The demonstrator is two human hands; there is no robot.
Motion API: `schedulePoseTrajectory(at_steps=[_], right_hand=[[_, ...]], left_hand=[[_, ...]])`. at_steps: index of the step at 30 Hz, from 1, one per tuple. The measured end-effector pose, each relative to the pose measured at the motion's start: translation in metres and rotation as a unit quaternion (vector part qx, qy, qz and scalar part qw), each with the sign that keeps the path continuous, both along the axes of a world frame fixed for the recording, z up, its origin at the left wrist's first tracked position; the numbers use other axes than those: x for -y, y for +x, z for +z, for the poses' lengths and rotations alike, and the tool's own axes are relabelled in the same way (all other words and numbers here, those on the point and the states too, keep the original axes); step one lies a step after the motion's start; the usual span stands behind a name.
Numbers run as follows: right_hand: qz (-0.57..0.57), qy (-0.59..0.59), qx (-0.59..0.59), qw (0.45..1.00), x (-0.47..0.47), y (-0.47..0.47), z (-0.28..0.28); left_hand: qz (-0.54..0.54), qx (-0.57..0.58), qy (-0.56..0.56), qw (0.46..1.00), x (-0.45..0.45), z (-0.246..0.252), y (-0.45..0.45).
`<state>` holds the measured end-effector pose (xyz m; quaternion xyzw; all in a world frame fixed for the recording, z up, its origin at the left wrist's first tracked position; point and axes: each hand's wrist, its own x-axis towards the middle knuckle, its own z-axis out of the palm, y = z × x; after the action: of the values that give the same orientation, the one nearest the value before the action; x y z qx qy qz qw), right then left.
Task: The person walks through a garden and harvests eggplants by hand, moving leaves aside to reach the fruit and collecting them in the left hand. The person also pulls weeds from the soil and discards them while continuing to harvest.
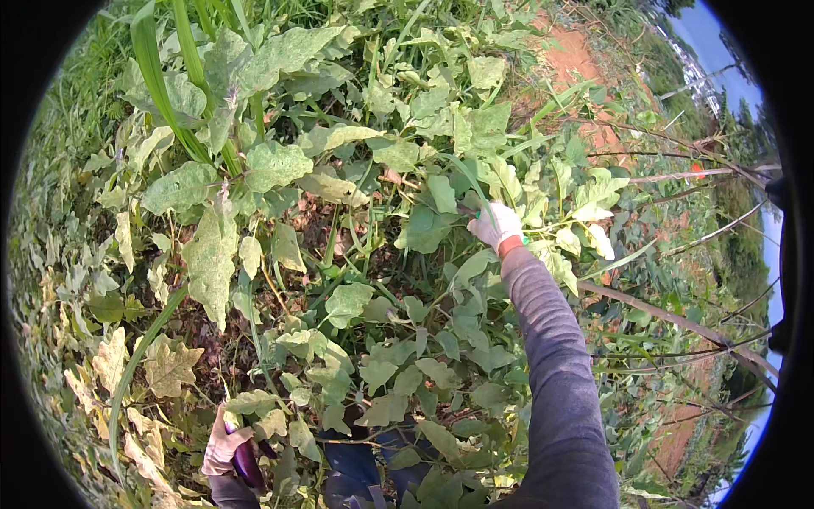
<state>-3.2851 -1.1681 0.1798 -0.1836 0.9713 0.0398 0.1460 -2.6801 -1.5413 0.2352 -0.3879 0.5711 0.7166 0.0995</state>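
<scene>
My left hand point(224, 443), in a pale glove, is at the lower left, closed around a purple eggplant point(248, 464) with a pale green top; another dark purple piece shows just right of it. My right hand point(496, 226), in a white glove, reaches out at the right of centre among eggplant leaves point(427, 226). Something green shows at its fingers and wrist. Leaves hide the fingertips, and whether they hold anything cannot be seen. A long grass blade crosses near this hand.
Bare branches point(661, 315) stick in from the right. Reddish soil point(575, 57) shows at the upper right. Tall grass blades point(159, 83) rise at the upper left. Dry yellowed leaves point(172, 366) stand near the left hand. Leafy stems cover part of my legs.
</scene>
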Motion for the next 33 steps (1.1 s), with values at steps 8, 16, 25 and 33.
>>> schedulePoseTrajectory(at_steps=[8,16,25,33], right_hand=[[0.006,-0.071,0.075,0.995,-0.003,0.046,0.02],[-0.012,-0.197,0.047,0.979,-0.004,0.108,0.002],[0.099,-0.026,0.063,0.993,-0.045,0.093,-0.044],[0.048,-0.12,0.059,0.99,-0.036,0.066,-0.025]], left_hand=[[0.016,0.137,0.011,0.99,-0.022,0.041,0.02],[0.111,0.291,-0.06,0.949,-0.019,0.082,0.058],[0.12,0.137,0.011,0.983,-0.035,0.096,0.025],[0.078,0.125,-0.025,0.989,-0.055,0.045,0.066]])
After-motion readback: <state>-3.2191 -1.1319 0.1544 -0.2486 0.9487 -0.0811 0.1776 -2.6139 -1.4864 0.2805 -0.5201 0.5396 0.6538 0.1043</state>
